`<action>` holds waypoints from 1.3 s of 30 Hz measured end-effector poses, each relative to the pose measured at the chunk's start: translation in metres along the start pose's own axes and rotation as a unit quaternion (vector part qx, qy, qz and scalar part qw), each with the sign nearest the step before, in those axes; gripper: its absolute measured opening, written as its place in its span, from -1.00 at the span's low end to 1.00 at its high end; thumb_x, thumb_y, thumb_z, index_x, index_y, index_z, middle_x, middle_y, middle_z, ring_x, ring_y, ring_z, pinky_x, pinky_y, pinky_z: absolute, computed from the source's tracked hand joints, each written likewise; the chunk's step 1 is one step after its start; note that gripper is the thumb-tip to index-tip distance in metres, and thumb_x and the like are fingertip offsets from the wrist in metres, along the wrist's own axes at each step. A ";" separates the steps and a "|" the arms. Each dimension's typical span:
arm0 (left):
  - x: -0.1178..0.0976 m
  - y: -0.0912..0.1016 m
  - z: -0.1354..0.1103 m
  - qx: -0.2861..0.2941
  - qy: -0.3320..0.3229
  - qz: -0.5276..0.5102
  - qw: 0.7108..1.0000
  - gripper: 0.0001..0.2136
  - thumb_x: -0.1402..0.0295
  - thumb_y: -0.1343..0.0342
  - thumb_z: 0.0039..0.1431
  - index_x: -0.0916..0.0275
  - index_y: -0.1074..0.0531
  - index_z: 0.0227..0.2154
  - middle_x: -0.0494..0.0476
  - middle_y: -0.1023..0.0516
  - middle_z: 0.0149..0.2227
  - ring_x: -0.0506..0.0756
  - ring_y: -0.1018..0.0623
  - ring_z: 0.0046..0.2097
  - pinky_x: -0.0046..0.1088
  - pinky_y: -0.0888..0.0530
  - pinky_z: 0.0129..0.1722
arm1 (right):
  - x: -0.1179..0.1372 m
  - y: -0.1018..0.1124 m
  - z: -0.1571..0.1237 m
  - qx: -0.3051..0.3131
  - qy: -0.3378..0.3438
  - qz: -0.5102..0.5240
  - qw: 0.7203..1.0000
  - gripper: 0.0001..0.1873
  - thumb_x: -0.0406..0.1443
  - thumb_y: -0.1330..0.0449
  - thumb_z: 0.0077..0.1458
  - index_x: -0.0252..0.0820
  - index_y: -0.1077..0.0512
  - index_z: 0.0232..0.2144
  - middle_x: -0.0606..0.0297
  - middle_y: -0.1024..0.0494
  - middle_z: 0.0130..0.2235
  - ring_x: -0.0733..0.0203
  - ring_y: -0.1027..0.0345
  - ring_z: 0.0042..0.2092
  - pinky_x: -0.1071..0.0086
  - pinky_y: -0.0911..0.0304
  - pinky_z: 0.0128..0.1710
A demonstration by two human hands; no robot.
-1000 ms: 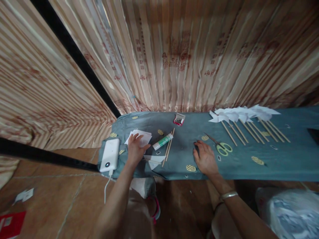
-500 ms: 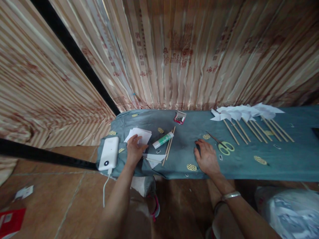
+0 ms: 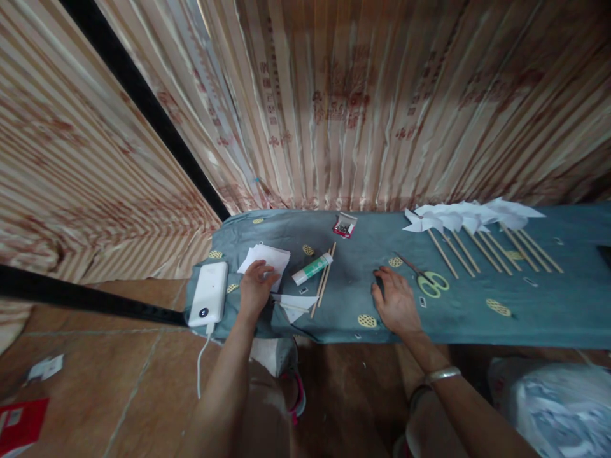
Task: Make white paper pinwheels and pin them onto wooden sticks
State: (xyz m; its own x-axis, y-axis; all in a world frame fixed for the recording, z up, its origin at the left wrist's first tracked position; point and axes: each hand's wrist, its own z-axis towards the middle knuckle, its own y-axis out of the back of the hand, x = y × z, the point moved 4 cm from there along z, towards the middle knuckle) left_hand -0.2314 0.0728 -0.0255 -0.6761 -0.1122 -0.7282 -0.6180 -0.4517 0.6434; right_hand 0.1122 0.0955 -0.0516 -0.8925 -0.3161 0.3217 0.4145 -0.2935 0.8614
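Observation:
My left hand rests at the near edge of a small stack of white paper squares, with its fingers curled on the top sheet. My right hand lies flat and open on the blue-grey cloth, holding nothing. Between the hands are a green-and-white glue stick, two thin wooden sticks and a cut white paper piece. Yellow-handled scissors lie just right of my right hand.
A white power bank with a cable sits at the cloth's left end. A small red pin box stands at the back. Several finished paper pinwheels on sticks lie at the right. A striped curtain hangs behind; a plastic bag is at lower right.
My left hand has drawn back from lying flat on the paper stack to its near edge, fingers now curled. My right hand has stayed flat on the cloth.

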 end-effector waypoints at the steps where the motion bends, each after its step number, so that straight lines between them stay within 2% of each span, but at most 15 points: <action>1: -0.001 0.000 0.000 0.001 -0.005 0.001 1.000 -0.88 0.30 -0.21 -0.04 0.19 -0.56 -0.43 0.19 -0.56 -0.08 0.22 -0.53 -0.02 -0.20 -0.46 -0.01 | 0.000 0.000 0.000 -0.001 0.001 0.001 1.000 -0.66 -0.25 0.03 0.23 -0.30 -0.36 -0.04 -0.04 -0.43 0.07 -0.07 -0.25 0.10 0.06 -0.21 0.03; 5: -0.004 -0.002 0.000 0.001 -0.022 0.007 1.000 -0.85 0.35 -0.10 0.05 0.20 -0.57 -0.45 0.19 -0.62 -0.16 0.25 -0.49 0.07 -0.16 -0.41 0.08 | 0.000 0.000 0.000 0.000 0.002 0.001 1.000 -0.66 -0.25 0.03 0.23 -0.29 -0.36 -0.04 -0.03 -0.43 0.06 -0.07 -0.25 0.10 0.07 -0.20 0.03; 13: -0.011 0.002 0.004 -0.013 -0.025 0.005 1.000 -0.85 0.37 -0.08 0.03 0.17 -0.57 -0.49 0.13 -0.66 -0.30 0.22 -0.57 -0.03 -0.21 -0.46 0.02 | -0.001 0.000 0.000 -0.002 -0.001 0.005 1.000 -0.65 -0.25 0.04 0.23 -0.29 -0.35 -0.03 -0.03 -0.42 0.07 -0.06 -0.24 0.11 0.07 -0.19 0.04; 22: -0.014 0.009 0.005 -0.047 0.008 -0.018 0.999 -0.87 0.31 -0.15 -0.03 0.22 -0.57 -0.49 0.18 -0.66 -0.31 0.21 -0.62 -0.16 -0.24 -0.50 -0.07 | 0.002 0.003 0.001 -0.001 -0.007 0.008 1.000 -0.65 -0.25 0.04 0.22 -0.28 -0.36 -0.04 -0.05 -0.42 0.06 -0.09 -0.24 0.09 0.04 -0.20 0.02; 30: -0.030 0.030 0.002 -0.100 0.034 -0.020 0.994 -0.82 0.28 -0.16 -0.02 0.26 -0.59 -0.41 0.20 -0.66 -0.26 0.21 -0.61 -0.16 -0.26 -0.49 -0.06 | 0.003 0.004 0.001 -0.004 -0.001 0.014 1.000 -0.66 -0.26 0.05 0.22 -0.26 -0.35 -0.03 -0.03 -0.41 0.07 -0.08 -0.23 0.09 0.04 -0.19 0.01; 35: -0.048 0.055 -0.004 -0.175 0.015 -0.068 0.982 -0.83 0.25 -0.19 -0.03 0.24 -0.57 -0.44 0.14 -0.66 -0.26 0.18 -0.61 -0.14 -0.27 -0.45 0.02 | 0.004 0.004 0.002 0.004 -0.009 0.017 1.000 -0.67 -0.27 0.05 0.23 -0.28 -0.35 -0.03 -0.04 -0.40 0.08 -0.09 -0.21 0.11 0.04 -0.18 0.02; 39: -0.088 0.070 -0.014 -0.222 -0.013 -0.142 0.965 -0.81 0.23 -0.24 -0.07 0.25 -0.56 -0.44 0.09 -0.65 -0.30 0.11 -0.60 -0.23 -0.36 -0.51 -0.10 | 0.006 0.007 0.004 0.019 -0.028 0.036 0.999 -0.66 -0.29 0.06 0.22 -0.29 -0.35 -0.03 -0.04 -0.38 0.09 -0.10 -0.20 0.11 0.01 -0.17 0.03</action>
State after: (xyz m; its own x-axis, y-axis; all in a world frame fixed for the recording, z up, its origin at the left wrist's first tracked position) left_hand -0.2096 0.0388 0.0806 -0.5185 0.0918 -0.8502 -0.5516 -0.7956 0.2504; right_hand 0.1087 0.0953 -0.0422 -0.8700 -0.2834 0.4035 0.4714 -0.2377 0.8493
